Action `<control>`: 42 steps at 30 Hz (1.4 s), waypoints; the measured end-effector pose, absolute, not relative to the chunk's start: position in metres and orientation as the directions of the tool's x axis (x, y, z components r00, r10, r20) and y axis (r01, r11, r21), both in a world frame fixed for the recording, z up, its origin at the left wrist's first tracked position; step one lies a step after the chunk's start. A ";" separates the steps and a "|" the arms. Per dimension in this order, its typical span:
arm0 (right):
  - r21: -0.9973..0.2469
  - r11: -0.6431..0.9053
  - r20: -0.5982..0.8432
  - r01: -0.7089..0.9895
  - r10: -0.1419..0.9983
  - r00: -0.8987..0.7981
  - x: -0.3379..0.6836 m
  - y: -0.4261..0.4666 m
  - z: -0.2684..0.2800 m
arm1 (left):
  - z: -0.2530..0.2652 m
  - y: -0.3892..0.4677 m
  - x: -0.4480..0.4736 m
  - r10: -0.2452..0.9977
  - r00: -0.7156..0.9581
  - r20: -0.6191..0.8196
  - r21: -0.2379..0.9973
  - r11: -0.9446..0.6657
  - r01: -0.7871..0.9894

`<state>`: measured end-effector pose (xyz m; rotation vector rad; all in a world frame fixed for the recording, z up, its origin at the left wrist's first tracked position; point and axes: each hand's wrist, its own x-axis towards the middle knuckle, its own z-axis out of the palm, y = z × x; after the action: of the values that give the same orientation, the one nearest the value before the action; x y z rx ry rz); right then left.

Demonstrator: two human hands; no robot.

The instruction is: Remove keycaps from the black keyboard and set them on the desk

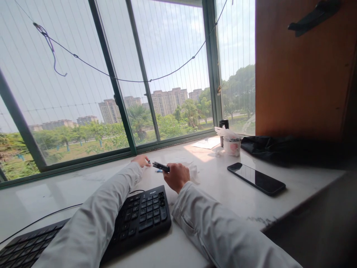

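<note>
Forward, left grip [141, 160], arm outstretched; right grip [176, 176], round black object [161, 166]

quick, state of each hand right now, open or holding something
Left hand: closed, pinching a small dark piece, too small to identify.
Right hand: closed around a slim black object.

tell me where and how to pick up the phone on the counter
Probably by both long edges near the middle, coming from above: the phone lies flat on the counter, a thin, narrow slab with its long sides exposed. The right hand is nearer, but it holds a dark tool, so that would likely need setting down first.
</note>
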<state>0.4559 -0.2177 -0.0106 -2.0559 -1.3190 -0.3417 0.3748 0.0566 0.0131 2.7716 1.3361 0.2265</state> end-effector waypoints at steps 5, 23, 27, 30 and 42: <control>-0.391 -0.284 0.522 0.875 0.715 0.465 0.455 -0.220 -0.008 | 0.027 0.047 0.371 0.832 0.546 0.096 0.005 -0.549 0.836; -0.296 -0.324 0.427 0.899 0.797 0.428 0.455 -0.221 -0.010 | 0.085 -0.109 0.249 0.679 0.648 0.345 -0.162 -0.637 0.753; -0.250 -0.345 0.377 0.905 0.826 0.419 0.456 -0.220 -0.011 | 0.066 -0.127 0.221 0.673 0.626 0.394 -0.186 -0.609 0.771; -0.251 -0.356 0.350 0.900 0.834 0.427 0.454 -0.220 -0.012 | 0.056 -0.120 0.198 0.696 0.584 0.417 -0.102 -0.603 0.791; -0.260 -0.344 0.294 0.902 0.862 0.413 0.452 -0.220 -0.010 | 0.036 -0.067 0.140 0.505 0.862 0.040 0.434 -0.786 0.440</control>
<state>0.4521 -0.2200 -0.0102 -2.2947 -1.5129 -0.1469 0.1402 -0.0671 0.0362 2.6186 0.6976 0.2146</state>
